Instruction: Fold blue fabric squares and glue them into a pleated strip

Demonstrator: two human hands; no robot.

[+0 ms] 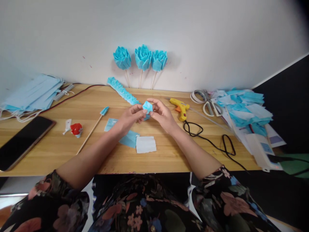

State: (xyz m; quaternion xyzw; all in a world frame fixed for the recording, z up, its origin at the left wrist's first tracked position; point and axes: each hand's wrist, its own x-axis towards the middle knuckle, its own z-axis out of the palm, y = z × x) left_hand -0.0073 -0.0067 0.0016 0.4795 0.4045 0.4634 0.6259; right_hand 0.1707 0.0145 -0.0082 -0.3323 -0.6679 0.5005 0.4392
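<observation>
Between my left hand [132,117] and my right hand [163,115] is a small folded blue fabric petal [147,106], raised over the middle of the table. Fingers and thumbs of both hands pinch it from either side. Just below lie flat blue fabric pieces [129,139] and a white fabric rectangle [146,144]. Behind my left hand a row of folded blue petals [122,91] lies slantwise. Left of my left forearm is a wooden stick [90,133] with a small blue bud [104,111] on its end.
Three blue fabric roses [143,58] on sticks lean against the wall. To the right are a yellow glue gun [180,109] with a looped black cord, scissors [212,108], tape [198,96], fabric scraps [248,109] and a power strip [263,151]. Face masks [33,95] and a phone [25,141] lie left.
</observation>
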